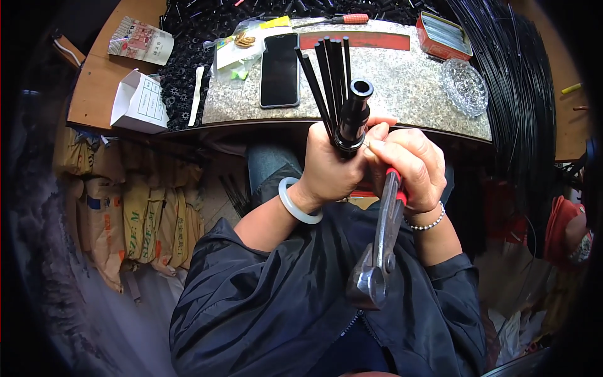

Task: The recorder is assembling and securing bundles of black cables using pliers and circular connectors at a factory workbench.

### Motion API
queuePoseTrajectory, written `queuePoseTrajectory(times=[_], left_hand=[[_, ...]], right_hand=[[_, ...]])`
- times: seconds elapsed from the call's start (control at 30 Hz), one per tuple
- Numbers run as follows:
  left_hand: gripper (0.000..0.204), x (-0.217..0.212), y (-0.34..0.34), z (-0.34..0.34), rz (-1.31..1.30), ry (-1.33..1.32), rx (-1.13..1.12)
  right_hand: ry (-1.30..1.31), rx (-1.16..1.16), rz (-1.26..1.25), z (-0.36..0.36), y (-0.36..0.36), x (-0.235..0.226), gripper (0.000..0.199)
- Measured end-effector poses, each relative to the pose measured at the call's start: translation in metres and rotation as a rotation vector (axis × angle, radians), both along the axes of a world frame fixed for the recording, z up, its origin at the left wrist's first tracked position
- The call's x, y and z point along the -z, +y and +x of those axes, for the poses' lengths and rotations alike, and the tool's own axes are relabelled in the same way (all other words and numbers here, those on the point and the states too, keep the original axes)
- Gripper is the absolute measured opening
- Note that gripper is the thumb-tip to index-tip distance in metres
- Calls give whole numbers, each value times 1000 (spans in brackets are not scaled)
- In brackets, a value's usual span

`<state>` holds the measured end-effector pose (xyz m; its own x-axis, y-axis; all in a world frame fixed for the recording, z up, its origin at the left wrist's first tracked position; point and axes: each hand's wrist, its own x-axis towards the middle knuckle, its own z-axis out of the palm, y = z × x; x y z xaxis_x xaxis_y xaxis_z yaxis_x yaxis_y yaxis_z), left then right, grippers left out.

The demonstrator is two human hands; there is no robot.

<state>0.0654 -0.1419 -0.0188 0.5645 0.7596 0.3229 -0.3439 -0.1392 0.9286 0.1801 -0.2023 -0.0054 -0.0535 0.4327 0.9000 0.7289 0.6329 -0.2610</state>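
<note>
My left hand (330,171), with a pale bangle at its wrist, is closed round a glossy black tubular part (355,119) that points up with its round open end on top. Several thin black rods (326,72) rise beside the tube from the same fist. Pincers with red-covered handles (384,242) hang from my closed right hand (416,164), their metal jaws toward my jacket. The right thumb and fingertips meet close against the tube's lower rim. A thin sliver shows there, too small to make out.
On the stone-topped bench (232,103) lie a phone (279,72), a red strip (377,41), a red-handled tool (355,19) and a glass dish (465,87). Small black parts (182,81) heap at left, long black rods (518,75) at right. Sacks (103,213) stand lower left.
</note>
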Motion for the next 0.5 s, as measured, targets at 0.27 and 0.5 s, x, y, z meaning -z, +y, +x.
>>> queuePoseTrajectory(times=[0.27, 0.5], left_hand=[[14, 0, 0, 0, -4, -3, 1], [14, 2, 1, 0, 27, -7, -3]], right_hand=[[18, -10, 26, -1, 2, 3, 27], [17, 4, 11, -1, 2, 1, 27]])
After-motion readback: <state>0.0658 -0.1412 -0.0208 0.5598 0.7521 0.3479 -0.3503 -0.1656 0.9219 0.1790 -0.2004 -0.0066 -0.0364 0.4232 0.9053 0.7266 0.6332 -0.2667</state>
